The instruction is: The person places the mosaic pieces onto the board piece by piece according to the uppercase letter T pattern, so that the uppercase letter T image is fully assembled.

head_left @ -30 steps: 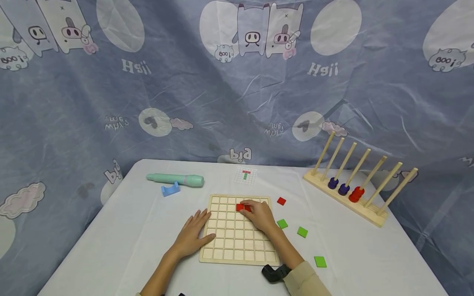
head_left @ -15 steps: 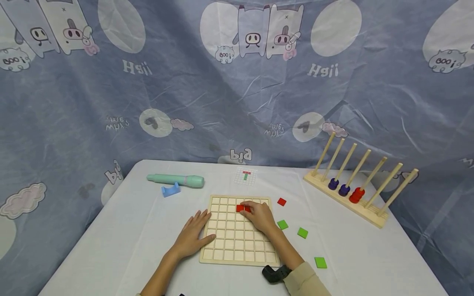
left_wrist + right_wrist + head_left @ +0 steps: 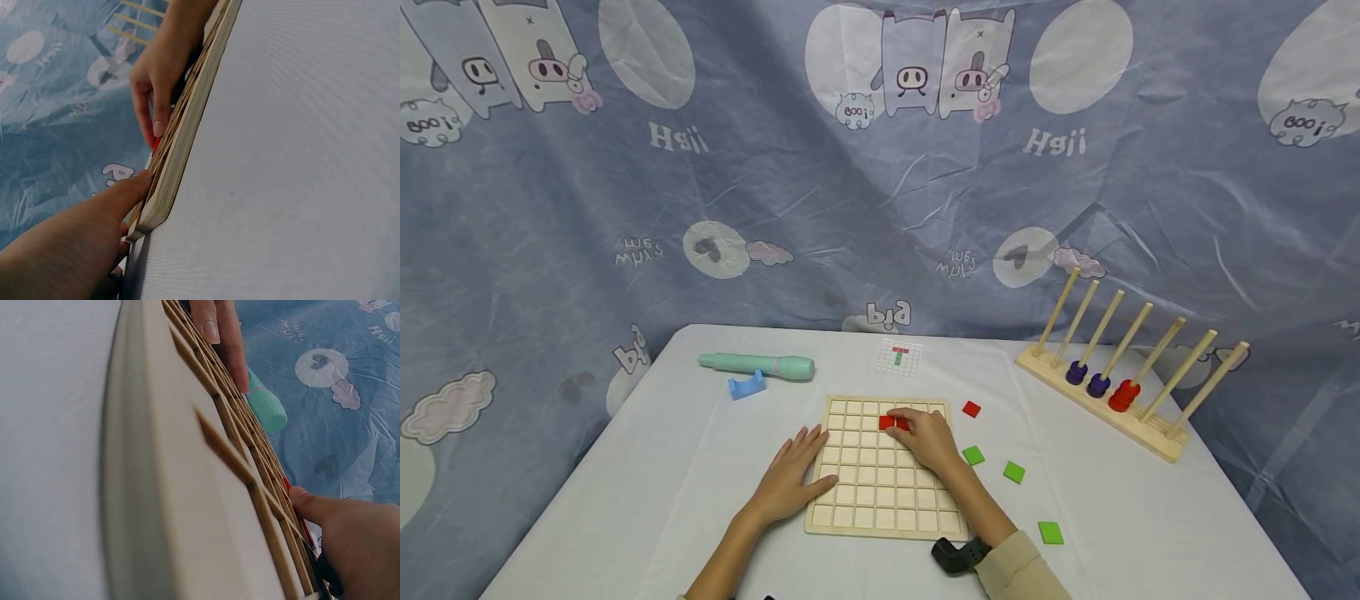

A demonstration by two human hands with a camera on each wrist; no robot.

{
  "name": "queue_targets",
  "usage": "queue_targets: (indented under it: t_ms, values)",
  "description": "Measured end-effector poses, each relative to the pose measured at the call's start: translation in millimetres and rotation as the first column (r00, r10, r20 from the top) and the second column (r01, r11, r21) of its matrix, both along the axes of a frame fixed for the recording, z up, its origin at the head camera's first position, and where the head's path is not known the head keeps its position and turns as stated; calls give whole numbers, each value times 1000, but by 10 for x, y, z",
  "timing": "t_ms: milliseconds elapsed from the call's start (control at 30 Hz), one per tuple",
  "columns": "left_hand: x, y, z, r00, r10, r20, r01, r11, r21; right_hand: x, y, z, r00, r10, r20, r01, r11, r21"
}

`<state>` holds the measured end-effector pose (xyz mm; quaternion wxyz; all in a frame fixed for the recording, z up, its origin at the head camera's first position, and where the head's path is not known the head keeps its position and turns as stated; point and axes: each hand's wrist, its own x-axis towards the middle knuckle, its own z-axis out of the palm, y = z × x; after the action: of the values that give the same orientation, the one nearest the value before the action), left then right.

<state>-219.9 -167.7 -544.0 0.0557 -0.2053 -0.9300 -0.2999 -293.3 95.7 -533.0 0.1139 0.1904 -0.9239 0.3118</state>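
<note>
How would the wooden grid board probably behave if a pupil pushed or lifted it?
The wooden grid board would probably stay stiff: its edge looks thick and straight. Pushed, it would likely slide rather than tip, lying broad and flat on the white table. Tilted, it might let the red tiles slip, since only low ridges divide its cells.

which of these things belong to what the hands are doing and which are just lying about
Likely the job:
wooden grid board, left hand on its edge
two red tiles, one pinched by right hand
loose red tile
three green tiles
pattern card

Seemingly just lying about:
green tube-shaped thing
blue stand
peg rack
</note>
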Motion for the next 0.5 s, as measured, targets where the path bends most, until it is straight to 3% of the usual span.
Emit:
queue_targets:
  t_ms: [500]
  values:
    - [0, 2, -7, 1000, -7, -13, 7, 1000, 12, 1, 58, 34, 1000, 2, -10, -2, 1000, -17]
